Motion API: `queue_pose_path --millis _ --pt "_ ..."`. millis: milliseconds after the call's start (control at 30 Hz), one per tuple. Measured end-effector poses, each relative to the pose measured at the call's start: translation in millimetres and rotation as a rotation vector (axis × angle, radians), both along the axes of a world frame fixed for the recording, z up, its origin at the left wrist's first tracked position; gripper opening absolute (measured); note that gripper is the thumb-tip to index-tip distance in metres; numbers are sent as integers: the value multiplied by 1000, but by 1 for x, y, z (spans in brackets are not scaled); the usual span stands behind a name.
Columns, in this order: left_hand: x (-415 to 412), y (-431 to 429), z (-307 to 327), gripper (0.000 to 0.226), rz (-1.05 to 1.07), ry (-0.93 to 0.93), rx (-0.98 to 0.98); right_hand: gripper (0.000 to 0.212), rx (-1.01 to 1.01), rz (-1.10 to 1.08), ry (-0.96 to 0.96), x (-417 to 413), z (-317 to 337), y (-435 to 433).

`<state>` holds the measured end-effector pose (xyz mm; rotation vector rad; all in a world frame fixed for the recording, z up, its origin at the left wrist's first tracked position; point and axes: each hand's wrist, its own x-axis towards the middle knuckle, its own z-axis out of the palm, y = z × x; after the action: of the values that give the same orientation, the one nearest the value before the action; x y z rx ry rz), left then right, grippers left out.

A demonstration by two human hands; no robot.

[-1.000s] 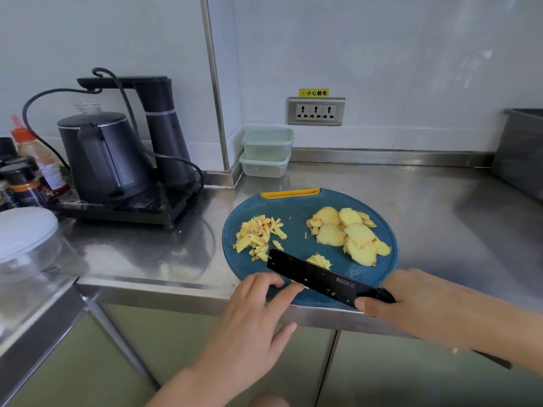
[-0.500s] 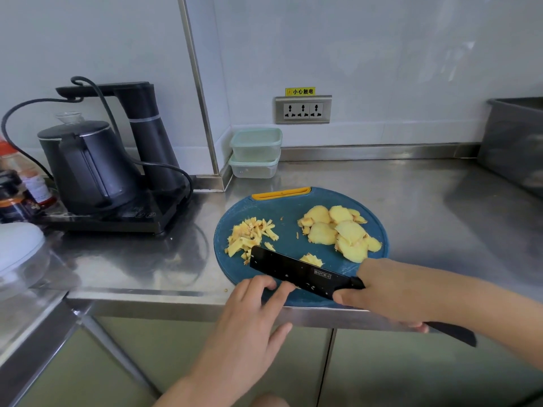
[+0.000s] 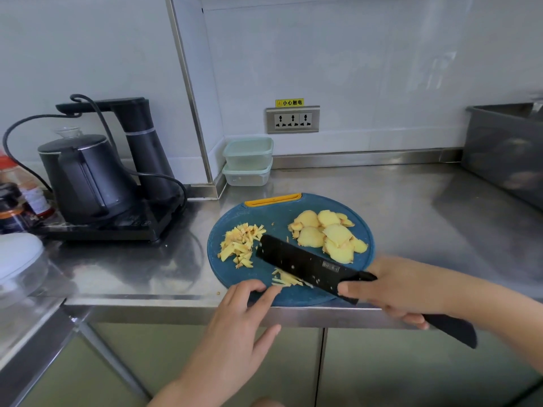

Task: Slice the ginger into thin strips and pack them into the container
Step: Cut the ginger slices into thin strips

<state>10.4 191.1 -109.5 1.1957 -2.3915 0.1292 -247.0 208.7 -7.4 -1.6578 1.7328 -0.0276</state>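
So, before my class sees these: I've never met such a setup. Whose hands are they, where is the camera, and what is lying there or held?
No machine, no mechanical grip: a person works with bare hands. One camera sits on their head, looking forward and down. The right hand holds a black knife across a round blue cutting board on a steel counter. The left hand lays its fingertips on the board's near edge beside the blade. On the board lie ginger slices and a pile of cut strips. Two stacked containers stand by the wall, a black kettle to the left.
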Motion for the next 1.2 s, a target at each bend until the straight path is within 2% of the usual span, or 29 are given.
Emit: queue_pose_path --millis 100,300,367,467,533,633,833,1000,1200 --pt "2 3 0 51 3 63 26 45 -125 -62 -67 -8 8 -4" --pt "-14 -7 12 44 48 250 -21 50 -465 -98 202 -23 -3 -23" --pt "-22 -14 17 34 25 260 -33 49 -545 -92 273 -26 -11 -26" --pt "-30 -23 22 6 11 265 -40 50 -637 -93 348 -30 -24 -28" --pt "-28 -26 23 6 -1 265 -31 50 -667 -75 359 -30 -33 -29" --pt "-19 -25 20 21 -37 206 -9 52 -700 -45 388 -30 -38 -31" --pt "-15 -23 19 22 -92 119 -12 49 -736 0 429 -24 -39 -29" --pt "-15 -25 22 24 -88 -22 -64 46 -1027 115 602 -30 -60 -32" --pt "-14 -18 24 31 -97 -140 -51 43 -1093 68 608 -36 -77 -35"
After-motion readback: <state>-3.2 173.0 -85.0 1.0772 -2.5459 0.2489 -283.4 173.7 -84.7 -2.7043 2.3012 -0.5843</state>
